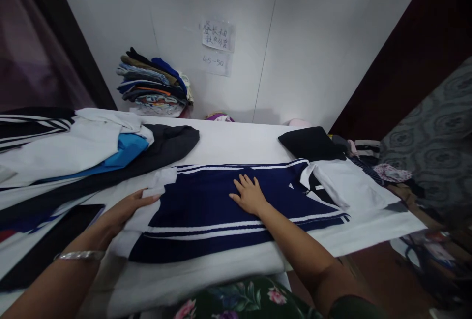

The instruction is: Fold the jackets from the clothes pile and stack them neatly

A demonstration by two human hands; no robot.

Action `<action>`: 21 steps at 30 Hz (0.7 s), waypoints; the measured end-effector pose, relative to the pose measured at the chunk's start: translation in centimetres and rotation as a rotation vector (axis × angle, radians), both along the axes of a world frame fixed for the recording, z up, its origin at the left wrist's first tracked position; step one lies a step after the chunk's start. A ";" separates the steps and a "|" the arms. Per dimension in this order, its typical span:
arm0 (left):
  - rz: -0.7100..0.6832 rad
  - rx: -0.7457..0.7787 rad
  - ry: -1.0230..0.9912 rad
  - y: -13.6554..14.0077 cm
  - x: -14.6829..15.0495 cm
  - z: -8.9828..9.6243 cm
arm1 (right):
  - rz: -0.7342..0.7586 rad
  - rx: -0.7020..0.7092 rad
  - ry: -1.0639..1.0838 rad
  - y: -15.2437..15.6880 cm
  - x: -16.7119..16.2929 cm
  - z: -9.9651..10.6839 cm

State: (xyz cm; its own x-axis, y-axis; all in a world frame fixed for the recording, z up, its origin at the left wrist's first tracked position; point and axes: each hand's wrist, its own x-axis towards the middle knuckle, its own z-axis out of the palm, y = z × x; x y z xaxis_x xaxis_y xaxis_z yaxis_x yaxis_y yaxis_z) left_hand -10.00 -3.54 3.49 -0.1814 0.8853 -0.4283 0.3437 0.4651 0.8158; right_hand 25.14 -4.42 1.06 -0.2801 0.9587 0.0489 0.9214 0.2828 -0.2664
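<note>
A navy shirt [206, 201] with white stripes, a white collar and a white hem lies spread out across the white table [239, 139], its collar to the right. My right hand [249, 193] rests flat on the middle of the shirt, fingers spread. At the left end, my left hand [134, 206] is on the white hem, thumb and finger closed on the cloth; its other fingers are largely hidden. A silver bangle [80, 255] circles my left wrist.
White, blue and dark clothes [88, 147] lie heaped at left, near a dark phone-like object [88, 213]. A folded stack of clothes [153, 80] stands against the wall. Beyond the collar are a black folded garment [309, 143] and more clothes [393, 172]. Handwritten paper signs [217, 36] hang above.
</note>
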 end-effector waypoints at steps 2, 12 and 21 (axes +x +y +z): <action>-0.019 -0.042 -0.248 -0.2 0.3 0.8 | 0.013 -0.028 -0.029 -0.1 -0.4 -0.6; -0.260 0.325 -0.099 2.8 7.3 12.4 | 0.051 -0.017 0.750 -1.2 -0.9 2.8; -0.652 0.547 0.214 3.6 26.9 18.7 | -0.093 -0.069 1.512 -3.4 1.4 7.0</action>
State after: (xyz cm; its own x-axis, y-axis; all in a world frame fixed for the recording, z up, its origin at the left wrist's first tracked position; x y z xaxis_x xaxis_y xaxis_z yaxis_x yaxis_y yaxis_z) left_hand 16.91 0.04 22.19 0.4046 0.9117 0.0718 0.5758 -0.3150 0.7545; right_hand 26.54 -7.78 8.10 0.0510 0.9820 0.1816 -0.2092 0.1883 -0.9596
